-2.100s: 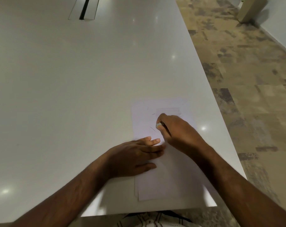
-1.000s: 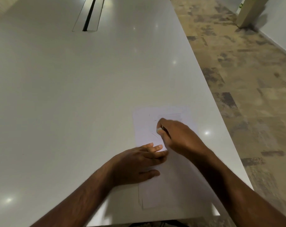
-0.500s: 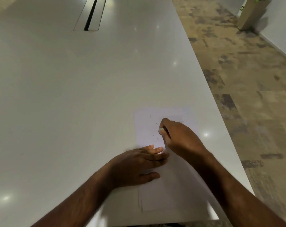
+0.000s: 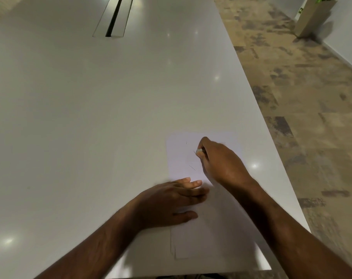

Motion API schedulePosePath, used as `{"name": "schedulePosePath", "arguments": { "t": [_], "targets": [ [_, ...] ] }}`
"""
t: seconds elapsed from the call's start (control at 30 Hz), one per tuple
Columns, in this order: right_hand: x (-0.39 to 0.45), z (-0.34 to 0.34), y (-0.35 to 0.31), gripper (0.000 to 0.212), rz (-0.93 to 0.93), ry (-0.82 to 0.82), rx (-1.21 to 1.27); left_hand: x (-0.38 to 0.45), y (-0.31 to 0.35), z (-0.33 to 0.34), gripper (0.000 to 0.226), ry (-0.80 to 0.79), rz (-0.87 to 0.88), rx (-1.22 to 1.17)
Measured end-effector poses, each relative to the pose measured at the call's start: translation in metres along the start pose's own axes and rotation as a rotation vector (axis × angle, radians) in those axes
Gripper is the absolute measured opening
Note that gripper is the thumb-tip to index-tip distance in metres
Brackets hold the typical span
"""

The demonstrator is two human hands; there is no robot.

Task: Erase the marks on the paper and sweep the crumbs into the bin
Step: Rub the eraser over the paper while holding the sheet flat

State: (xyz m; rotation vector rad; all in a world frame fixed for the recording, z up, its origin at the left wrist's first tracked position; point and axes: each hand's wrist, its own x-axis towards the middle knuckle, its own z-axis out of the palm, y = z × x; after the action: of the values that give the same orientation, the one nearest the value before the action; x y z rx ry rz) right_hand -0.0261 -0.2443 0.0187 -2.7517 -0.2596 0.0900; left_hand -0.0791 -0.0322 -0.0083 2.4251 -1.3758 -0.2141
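The paper (image 4: 183, 156) lies near the right edge of the white table (image 4: 90, 117), a few thin pencil marks (image 4: 192, 167) on its upper part. The right hand (image 4: 219, 160) is clenched around a small white eraser (image 4: 199, 151) pressed to the sheet. The left hand (image 4: 171, 202) lies flat and spread, pinning the paper's left side

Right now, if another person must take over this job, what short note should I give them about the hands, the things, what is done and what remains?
Left hand: flat, palm down, pinning the paper to the white table.
Right hand: closed on a small white eraser, its tip at a pencil mark.
Done: erasing has begun.
Left: a few short marks on the upper left of the sheet. No crumbs can be made out, and no bin is in view; sweeping not started.
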Motion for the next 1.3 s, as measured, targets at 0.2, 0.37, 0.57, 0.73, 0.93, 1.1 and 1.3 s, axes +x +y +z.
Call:
{"name": "schedulePosePath", "arguments": {
  "t": [0.2,0.37,0.57,0.73,0.93,1.1,1.3],
  "targets": [
    [0.025,-0.006,-0.002,0.013,0.027,0.024,0.004,-0.002,0.001,-0.001,0.048,0.016,-0.006,-0.001],
    [0.001,0.0,-0.005,0.011,0.071,-0.029,0.023,-0.002,0.002,-0.002,0.049,0.008,-0.029,0.004],
    [0.028,-0.006,-0.005,0.013,0.057,0.059,0.027,-0.002,0.004,-0.004,0.048,-0.005,-0.002,0.005],
    [0.017,-0.001,-0.005,0.01,0.043,0.01,-0.02,-0.002,0.004,-0.004,0.048,-0.001,-0.01,-0.01],
    [0.028,0.0,-0.004,0.014,0.046,0.1,0.005,-0.002,0.002,-0.003,0.046,0.016,0.008,-0.015],
    [0.025,-0.003,-0.002,0.013,0.061,0.064,0.011,-0.002,0.003,-0.002,0.046,0.037,0.0,-0.023],
    [0.009,0.001,0.006,0.013,0.038,0.068,0.022,-0.002,-0.001,0.002,0.044,0.029,0.036,-0.012]
  ]
}}
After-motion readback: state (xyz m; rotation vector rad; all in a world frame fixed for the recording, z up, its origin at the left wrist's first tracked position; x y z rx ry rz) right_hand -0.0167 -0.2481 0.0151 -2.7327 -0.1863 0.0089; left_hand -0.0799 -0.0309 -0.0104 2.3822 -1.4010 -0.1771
